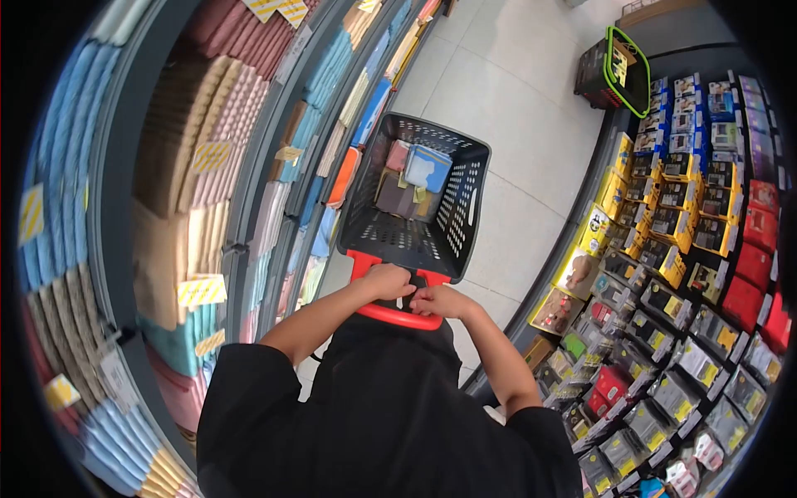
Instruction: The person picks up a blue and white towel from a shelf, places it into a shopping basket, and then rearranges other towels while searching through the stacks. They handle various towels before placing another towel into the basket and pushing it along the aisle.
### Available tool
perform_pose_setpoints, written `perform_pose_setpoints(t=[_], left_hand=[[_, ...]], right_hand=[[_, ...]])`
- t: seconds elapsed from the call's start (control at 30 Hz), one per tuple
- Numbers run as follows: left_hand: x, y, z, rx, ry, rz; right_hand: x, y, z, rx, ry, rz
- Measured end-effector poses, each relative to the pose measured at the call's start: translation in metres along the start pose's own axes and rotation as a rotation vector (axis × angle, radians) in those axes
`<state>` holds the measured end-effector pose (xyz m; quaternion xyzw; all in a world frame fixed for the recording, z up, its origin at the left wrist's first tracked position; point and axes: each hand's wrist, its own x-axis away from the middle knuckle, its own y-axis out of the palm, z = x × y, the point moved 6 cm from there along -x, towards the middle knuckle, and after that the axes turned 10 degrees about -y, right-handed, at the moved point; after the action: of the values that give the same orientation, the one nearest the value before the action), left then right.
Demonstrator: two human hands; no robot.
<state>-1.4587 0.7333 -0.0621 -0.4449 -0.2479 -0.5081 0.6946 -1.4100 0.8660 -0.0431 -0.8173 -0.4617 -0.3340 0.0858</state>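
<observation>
A black perforated shopping basket (pixel 473 212) stands on the floor in front of my body. Inside it lie a blue packet (pixel 428 168), a small pink item (pixel 398 155) and a dark grey-brown folded bundle (pixel 393 196) with small tags. The basket's red handle (pixel 398 316) points toward me. My left hand (pixel 388 282) is closed, fingers curled, over the handle's opening. Close beside it, my right hand (pixel 442 300) is pinched, thumb toward the left hand. A small pale bit shows between the hands; I cannot make out what it is.
Shelves of folded towels (pixel 207 141) with striped price tags rise along the left. At the right, a rack holds several packaged goods (pixel 664 315). Another black basket with a green handle (pixel 615 70) stands at the upper right. A tiled floor (pixel 531 166) runs between.
</observation>
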Motion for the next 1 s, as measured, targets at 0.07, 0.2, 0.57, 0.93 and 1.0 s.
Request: perform_pose_setpoints(t=[0.07,0.2,0.57,0.93,1.0], left_hand=[[-0.023,-0.011,-0.007,0.052,0.022,0.059],[-0.049,-0.025,-0.012,0.182,-0.027,0.052],[-0.019,-0.033,-0.023,0.251,-0.068,-0.041],[-0.013,-0.087,-0.024,0.239,-0.044,0.108],[-0.013,-0.089,-0.02,0.236,0.027,0.153]], right_hand=[[-0.002,0.002,0.005,-0.114,0.026,0.027],[-0.006,0.012,0.013,-0.192,0.059,0.066],[-0.016,0.041,-0.033,0.169,-0.115,-0.077],[-0.017,0.008,-0.062,0.218,-0.184,0.12],[-0.015,-0.002,-0.071,0.24,-0.135,0.193]])
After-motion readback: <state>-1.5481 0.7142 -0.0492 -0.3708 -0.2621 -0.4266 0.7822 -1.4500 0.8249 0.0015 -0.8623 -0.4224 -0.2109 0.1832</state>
